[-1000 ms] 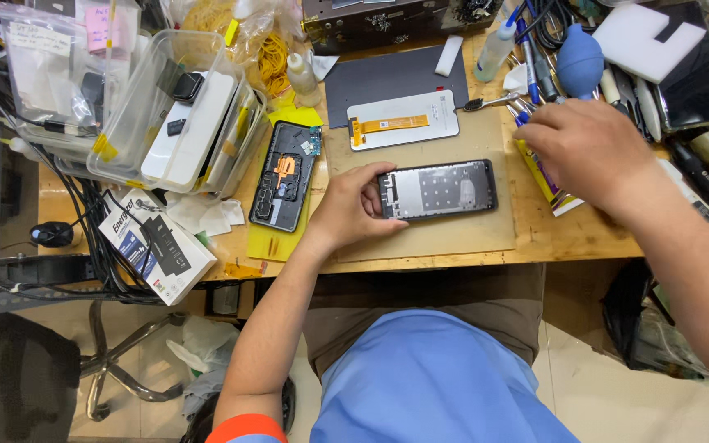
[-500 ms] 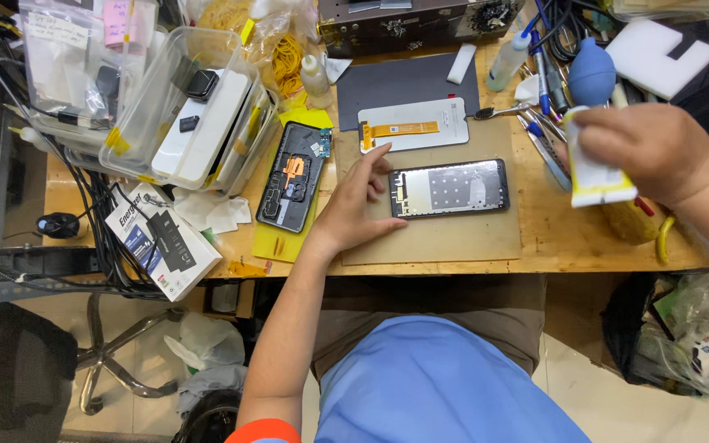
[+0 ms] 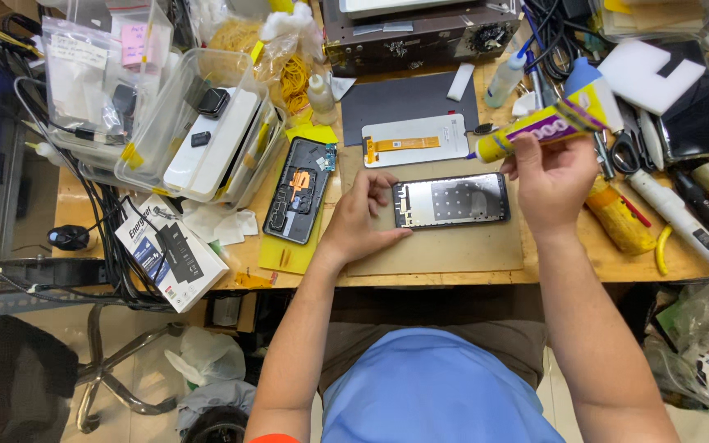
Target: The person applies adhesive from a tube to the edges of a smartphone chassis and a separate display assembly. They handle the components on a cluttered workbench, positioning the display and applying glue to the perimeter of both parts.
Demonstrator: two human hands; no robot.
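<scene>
Left hand (image 3: 360, 217) pressing flat on mat, fingers bracing end of dark phone frame (image 3: 451, 200), lying face-open on brown mat (image 3: 453, 246). Right hand (image 3: 553, 176) gripping yellow-purple glue tube (image 3: 547, 127), nozzle pointing left above frame.

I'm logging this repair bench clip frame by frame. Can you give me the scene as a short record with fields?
Left hand: rests on the left end of the phone frame, pinning it to the tan mat
Right hand: holds a yellow glue tube raised above the bench, nozzle pointing left
Behind the frame: white display panel with an orange flex cable
Left of the mat: opened phone body on yellow sheets
Right side: scissors
</scene>
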